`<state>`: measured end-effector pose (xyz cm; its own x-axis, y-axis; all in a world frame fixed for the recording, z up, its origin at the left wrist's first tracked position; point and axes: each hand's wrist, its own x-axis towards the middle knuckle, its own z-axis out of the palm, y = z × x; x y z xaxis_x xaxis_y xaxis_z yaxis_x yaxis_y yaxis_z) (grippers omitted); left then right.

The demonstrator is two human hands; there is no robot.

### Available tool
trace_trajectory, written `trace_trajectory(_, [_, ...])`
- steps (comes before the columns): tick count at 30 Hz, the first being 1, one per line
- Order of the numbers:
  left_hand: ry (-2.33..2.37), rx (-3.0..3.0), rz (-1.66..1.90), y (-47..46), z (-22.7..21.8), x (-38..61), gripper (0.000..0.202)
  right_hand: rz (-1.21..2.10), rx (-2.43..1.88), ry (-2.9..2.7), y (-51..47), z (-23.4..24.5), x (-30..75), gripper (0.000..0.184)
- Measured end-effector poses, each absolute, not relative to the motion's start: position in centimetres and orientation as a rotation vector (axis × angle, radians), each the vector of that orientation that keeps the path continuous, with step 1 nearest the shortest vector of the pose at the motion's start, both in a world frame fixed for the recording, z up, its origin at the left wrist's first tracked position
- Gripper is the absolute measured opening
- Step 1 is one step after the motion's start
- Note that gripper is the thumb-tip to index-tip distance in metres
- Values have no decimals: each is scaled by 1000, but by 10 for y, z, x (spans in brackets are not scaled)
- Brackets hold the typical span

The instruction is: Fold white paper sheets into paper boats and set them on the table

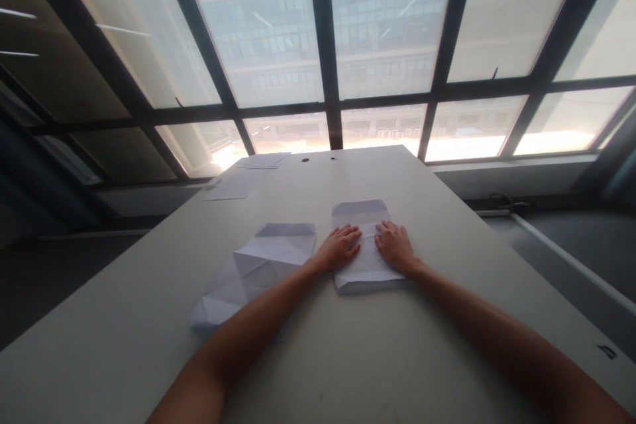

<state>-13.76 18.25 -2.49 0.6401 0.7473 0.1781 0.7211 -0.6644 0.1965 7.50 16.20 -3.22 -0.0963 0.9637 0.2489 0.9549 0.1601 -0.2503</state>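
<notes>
A folded sheet of white paper lies on the white table in front of me, its far and near ends showing folded flaps. My left hand rests flat on the paper's left side, fingers stretched out. On its right side lies my right hand, also flat with the fingers extended. A narrow strip of paper shows between the two hands. Left of them, partly behind my left forearm, is a second creased sheet of paper, unfolded and standing slightly off the table in places.
Several flat paper sheets lie at the table's far left. Two small dark spots, one of them a round hole, mark the far end of the white table. Large framed windows rise behind it. A dark mark sits near the right edge.
</notes>
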Motion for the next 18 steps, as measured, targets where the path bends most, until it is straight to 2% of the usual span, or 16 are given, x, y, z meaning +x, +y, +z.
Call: trace_trajectory(18, [1255,2730,428,183,-26,-140,46,53,-1755,-2197,158,-27,69,42])
